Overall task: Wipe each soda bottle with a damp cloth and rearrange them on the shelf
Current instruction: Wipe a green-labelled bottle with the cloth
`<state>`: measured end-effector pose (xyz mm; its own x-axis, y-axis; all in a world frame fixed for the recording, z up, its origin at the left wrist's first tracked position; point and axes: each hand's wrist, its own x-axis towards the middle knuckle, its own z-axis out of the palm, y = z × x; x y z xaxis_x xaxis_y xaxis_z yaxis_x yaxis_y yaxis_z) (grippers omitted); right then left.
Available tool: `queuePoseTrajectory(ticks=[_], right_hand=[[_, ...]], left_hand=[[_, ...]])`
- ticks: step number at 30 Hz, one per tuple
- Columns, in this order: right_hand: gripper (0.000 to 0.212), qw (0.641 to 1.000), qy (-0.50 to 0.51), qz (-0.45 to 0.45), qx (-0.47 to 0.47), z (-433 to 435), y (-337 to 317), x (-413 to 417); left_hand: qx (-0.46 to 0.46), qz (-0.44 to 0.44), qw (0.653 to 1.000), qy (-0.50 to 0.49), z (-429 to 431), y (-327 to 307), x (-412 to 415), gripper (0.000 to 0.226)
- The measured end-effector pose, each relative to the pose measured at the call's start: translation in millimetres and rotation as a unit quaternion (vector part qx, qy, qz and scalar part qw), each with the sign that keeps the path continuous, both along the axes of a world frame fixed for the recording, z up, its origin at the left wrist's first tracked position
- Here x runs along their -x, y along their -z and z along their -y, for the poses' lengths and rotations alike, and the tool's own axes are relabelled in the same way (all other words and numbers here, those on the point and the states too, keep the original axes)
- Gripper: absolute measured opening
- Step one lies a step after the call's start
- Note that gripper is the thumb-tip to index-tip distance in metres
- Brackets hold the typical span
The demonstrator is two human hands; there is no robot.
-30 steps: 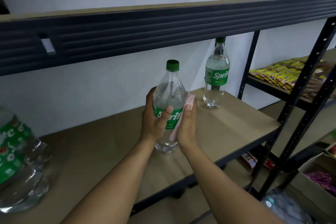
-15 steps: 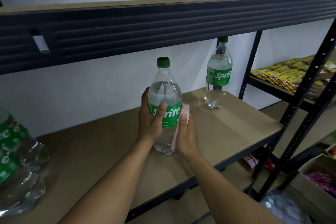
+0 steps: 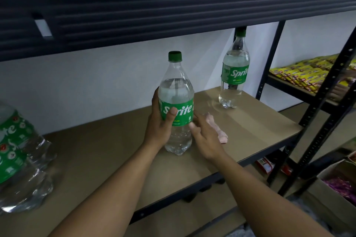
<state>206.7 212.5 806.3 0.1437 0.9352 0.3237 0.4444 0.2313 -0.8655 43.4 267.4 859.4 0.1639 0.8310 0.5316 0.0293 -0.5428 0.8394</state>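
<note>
Broadly, the job looks early: on the shelf (image 3: 250,131) only one bottle appears dealt with, and I judge most of the work is left. At 9 o'clock in the view a shrink-wrapped pack of bottles (image 3: 17,150) lies at the edge, with its film on, so those seem untouched. The held bottle (image 3: 176,102) stands at the centre, upright on the board, its long axis vertical and leaning slightly, cap end toward 12 o'clock and its label facing the camera. The second bottle (image 3: 234,71) stands alone at 2 o'clock from it, well apart, also upright and probably already placed. The left hand (image 3: 159,127) wraps the held bottle at the label, thumb across the front. The right hand (image 3: 206,136) sits just beside the bottle at 4 o'clock, fingers spread loosely, apart from the left. The pink cloth (image 3: 217,131) lies against its far side; whether the hand pinches it I cannot tell. The green cap (image 3: 175,56) is on.
</note>
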Motion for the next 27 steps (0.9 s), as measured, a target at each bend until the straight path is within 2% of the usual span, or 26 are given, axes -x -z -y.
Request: queuePoseTrajectory(ticks=[4,9,13,16,18,24,27], right_hand=[[0.047,0.997,-0.035,-0.065,-0.007,7,-3,14],[0.037,0.997,-0.033,-0.064,-0.023,6,-1,22],[0.056,0.997,-0.045,-0.046,-0.031,-1,2,43],[0.052,0.995,-0.074,-0.057,-0.029,-4,-2,66],[0.051,0.995,-0.082,-0.048,-0.024,-6,-6,82],[0.052,0.989,-0.132,-0.064,-0.019,-11,-6,132],[0.045,0.987,-0.151,-0.053,-0.019,-15,-9,159]], left_hand=[[0.018,-0.039,0.999,0.001,14,26,11,0.090],[0.055,-0.079,0.995,-0.014,34,50,28,0.066],[0.055,-0.108,0.991,-0.051,40,54,48,0.072],[0.052,-0.117,0.989,-0.081,41,54,71,0.077],[0.049,-0.120,0.986,-0.105,43,52,87,0.072],[0.063,-0.103,0.981,-0.155,46,56,135,0.079],[0.072,-0.081,0.977,-0.182,50,59,156,0.074]])
